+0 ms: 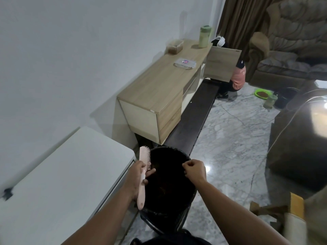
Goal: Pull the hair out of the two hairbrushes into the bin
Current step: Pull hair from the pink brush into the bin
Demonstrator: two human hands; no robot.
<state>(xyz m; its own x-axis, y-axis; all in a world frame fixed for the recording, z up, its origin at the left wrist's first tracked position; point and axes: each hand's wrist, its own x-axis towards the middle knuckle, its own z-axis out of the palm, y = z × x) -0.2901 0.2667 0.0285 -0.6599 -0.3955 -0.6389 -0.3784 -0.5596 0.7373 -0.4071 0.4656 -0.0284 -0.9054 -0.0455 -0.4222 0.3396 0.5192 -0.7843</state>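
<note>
The left hand [136, 175] grips the pale pink plastic hairbrush [143, 174] upright at the round black bin's [192, 190] left rim, bristles facing the right hand [194, 170], whose fingertips are pinched together over the bin's opening.

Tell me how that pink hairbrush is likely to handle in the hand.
The pink hairbrush looks like rigid plastic, so it should stay stiff. It is slim, and the left hand alone holds it upright over the bin, so it is probably light. Its smooth handle might slip.

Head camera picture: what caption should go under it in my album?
Left hand holds a pink hairbrush beside the black bin; right hand hovers curled above it.
</note>
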